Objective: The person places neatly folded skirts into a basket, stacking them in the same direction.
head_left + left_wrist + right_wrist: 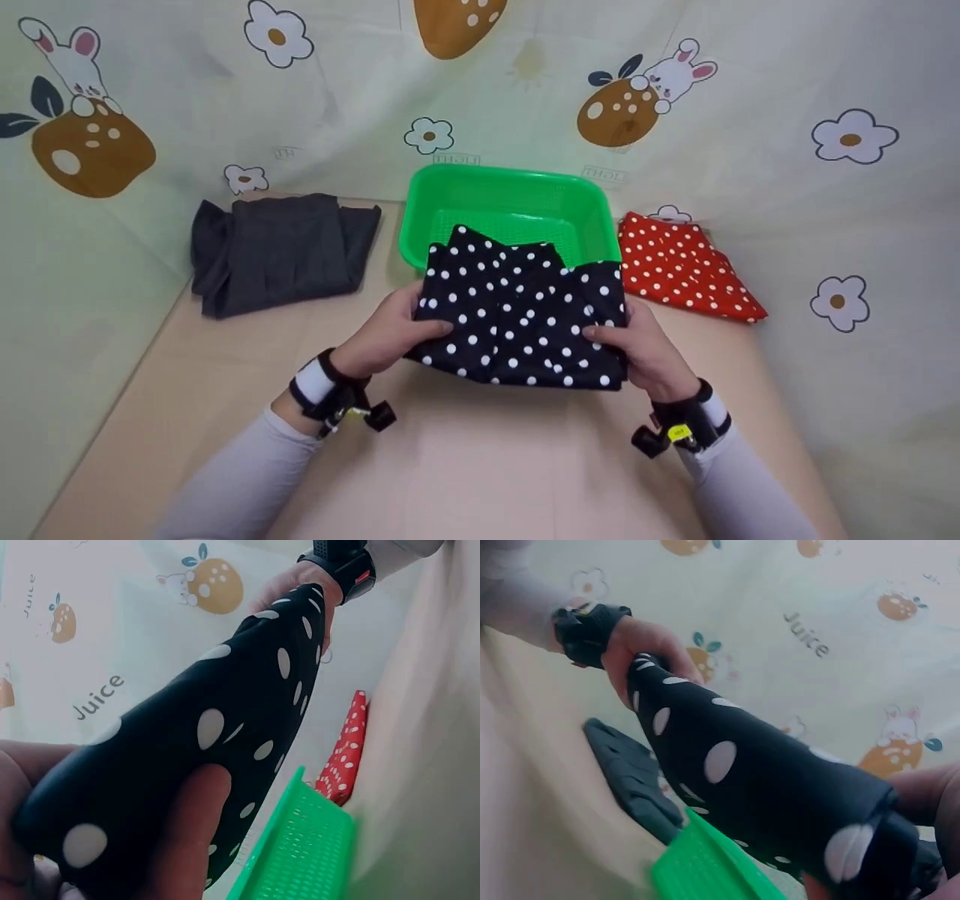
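A folded black cloth with white polka dots [517,322] is held up off the table between both hands; whether it is a garment I cannot tell. My left hand [390,330] grips its left side, thumb on the near face and fingers behind. On the opposite side my right hand [649,345] holds it the same way. In the left wrist view the left thumb [196,814] presses on the dotted fabric [247,690]. The green plastic basket [510,191] stands just beyond, its front partly hidden by the cloth.
Left of the basket lies a folded dark grey cloth [289,251] with pleats. A red cloth with white dots [682,270] lies folded to the right. Beige covering spreads over the table [480,465], and a printed curtain [337,97] hangs behind and at the sides.
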`<state>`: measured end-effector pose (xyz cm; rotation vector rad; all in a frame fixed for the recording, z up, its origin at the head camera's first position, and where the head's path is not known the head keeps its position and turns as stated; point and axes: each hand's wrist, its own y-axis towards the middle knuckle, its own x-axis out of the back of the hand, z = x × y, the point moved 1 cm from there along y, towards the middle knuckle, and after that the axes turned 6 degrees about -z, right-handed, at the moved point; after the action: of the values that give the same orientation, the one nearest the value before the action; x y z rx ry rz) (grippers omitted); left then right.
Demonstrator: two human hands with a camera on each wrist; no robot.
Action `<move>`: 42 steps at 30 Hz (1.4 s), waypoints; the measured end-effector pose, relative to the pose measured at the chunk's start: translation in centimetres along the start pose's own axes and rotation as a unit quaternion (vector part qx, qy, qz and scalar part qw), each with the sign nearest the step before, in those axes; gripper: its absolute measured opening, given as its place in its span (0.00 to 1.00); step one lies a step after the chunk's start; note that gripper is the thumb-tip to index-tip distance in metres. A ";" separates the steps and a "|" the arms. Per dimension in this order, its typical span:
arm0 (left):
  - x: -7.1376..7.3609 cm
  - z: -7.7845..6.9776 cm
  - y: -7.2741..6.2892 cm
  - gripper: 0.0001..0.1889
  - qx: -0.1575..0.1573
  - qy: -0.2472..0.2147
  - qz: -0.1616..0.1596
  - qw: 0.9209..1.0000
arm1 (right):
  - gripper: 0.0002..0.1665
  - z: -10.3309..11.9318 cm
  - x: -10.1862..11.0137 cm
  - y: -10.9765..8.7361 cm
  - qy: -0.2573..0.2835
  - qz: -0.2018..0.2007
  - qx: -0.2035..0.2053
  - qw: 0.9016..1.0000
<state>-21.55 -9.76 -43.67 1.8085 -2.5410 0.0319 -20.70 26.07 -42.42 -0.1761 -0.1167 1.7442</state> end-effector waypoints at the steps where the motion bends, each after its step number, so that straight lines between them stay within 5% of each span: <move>1: 0.1 -0.3 0.8 0.32 -0.003 -0.006 -0.005 1.000 | 0.42 0.3 0.1 0.7 0.000 -0.001 0.003 1.000; 5: 0.5 -1.0 3.9 0.31 -0.012 -0.030 -0.033 0.999 | 0.50 1.3 0.5 3.5 0.001 -0.007 0.018 1.000; 14: 2.8 -1.2 10.1 0.32 -0.009 -0.041 -0.131 0.990 | 0.42 2.2 -0.3 9.7 0.028 -0.095 0.059 0.993; 19: 3.4 -0.4 12.3 0.29 -0.003 -0.029 -0.166 0.986 | 0.41 2.0 -0.6 12.3 -0.013 -0.149 0.064 0.987; 23: 3.0 0.2 13.5 0.28 -0.002 0.026 -0.185 0.982 | 0.38 1.6 -0.4 13.5 -0.077 -0.209 0.067 0.973; 26: 2.4 0.6 14.2 0.27 -0.009 0.100 -0.220 0.970 | 0.32 1.3 -0.4 14.0 -0.146 -0.255 0.084 0.952; 31: 1.5 1.3 14.9 0.25 -0.046 0.212 -0.297 0.930 | 0.22 0.8 -0.9 14.7 -0.240 -0.315 0.138 0.908; 35: 0.8 2.1 15.1 0.22 -0.073 0.270 -0.329 0.902 | 0.19 0.0 -1.3 14.9 -0.287 -0.327 0.160 0.886; 38: 0.5 2.5 15.1 0.22 -0.077 0.302 -0.334 0.890 | 0.18 -0.6 -1.4 15.1 -0.311 -0.323 0.173 0.877; 42: 0.2 2.6 15.0 0.22 -0.078 0.319 -0.332 0.885 | 0.17 -0.9 -1.4 15.3 -0.326 -0.324 0.196 0.866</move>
<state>-35.84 -5.10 -46.31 2.0491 -1.3830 0.3336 -35.11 21.94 -45.89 0.6953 -0.2740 1.0526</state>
